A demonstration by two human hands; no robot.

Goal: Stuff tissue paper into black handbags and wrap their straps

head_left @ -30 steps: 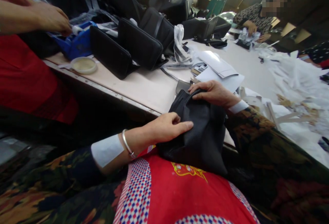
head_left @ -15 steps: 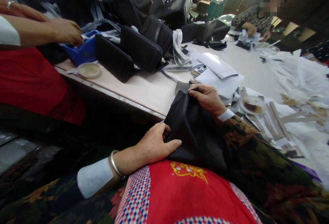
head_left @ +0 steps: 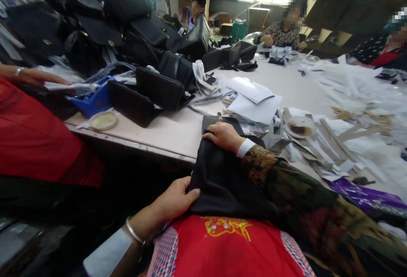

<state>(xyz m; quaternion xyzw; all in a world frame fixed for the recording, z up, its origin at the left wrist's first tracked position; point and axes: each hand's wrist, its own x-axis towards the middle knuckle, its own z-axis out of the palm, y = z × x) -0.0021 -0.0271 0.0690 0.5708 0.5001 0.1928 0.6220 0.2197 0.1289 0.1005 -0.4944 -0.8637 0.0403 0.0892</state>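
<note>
A black leather bag (head_left: 219,179) rests on my lap against the red apron (head_left: 210,251) and leans on the table edge. My left hand (head_left: 178,196) grips its lower left side, thumb on the front and fingers hidden behind. Across the bag's top edge lies my right hand (head_left: 224,135), its fingers curled over the leather. Just beyond that hand, a dark flap with a small gold clasp (head_left: 220,117) shows on the table; whether it belongs to the same bag I cannot tell.
Black bags (head_left: 159,88) stand and pile up at the left and back. A blue basket (head_left: 92,103) and a round dish (head_left: 103,121) sit near the left edge. White sheets (head_left: 254,103), a glue dish (head_left: 299,127) and scraps lie to the right. Co-workers are around the table.
My view has tilted up and turned right. My right hand has gone from pinching the bag's top corner to lying over its top edge. The neighbour's hand at the basket has drawn back left.
</note>
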